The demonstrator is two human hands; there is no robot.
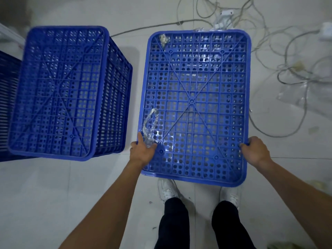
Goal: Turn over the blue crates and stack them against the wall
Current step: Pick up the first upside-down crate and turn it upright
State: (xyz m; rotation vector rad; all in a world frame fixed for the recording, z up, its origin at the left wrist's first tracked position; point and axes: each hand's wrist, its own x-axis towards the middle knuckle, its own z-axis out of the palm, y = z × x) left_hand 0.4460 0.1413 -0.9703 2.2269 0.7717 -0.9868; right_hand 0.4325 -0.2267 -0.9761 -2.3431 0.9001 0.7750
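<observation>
Your grip is two-handed right now: left hand (143, 151) clamped on the near left edge of the upturned blue crate (195, 105), thumb lying along the rim, fingers curled onto the perforated base, and right hand (255, 150) wrapped around the near right edge the same way. Both are closed on that crate, not just resting on it.

The crate is bottom side up in front of you, so you're looking straight down at its grid of round holes and the X-shaped ribs. Can't tell from here whether it's sitting on the floor (71, 194) or held just off it. Your white shoes (168, 190) poke out from under its near edge.

There's a scrap of clear plastic film (150, 128) lying on the base right by your left fingers, and a smaller pale crumpled bit (163, 39) stuck near the far left corner.

To your left sits a second blue crate (59, 90), also bottom up, with its slatted side wall showing. It's apart from yours, with a strip of floor between them. Another blue slatted piece (8, 105) is just beyond it at the left edge of view.

On the right, a messy tangle of pale cables (280, 56) sprawls over the floor, running past the far edge of your crate.
</observation>
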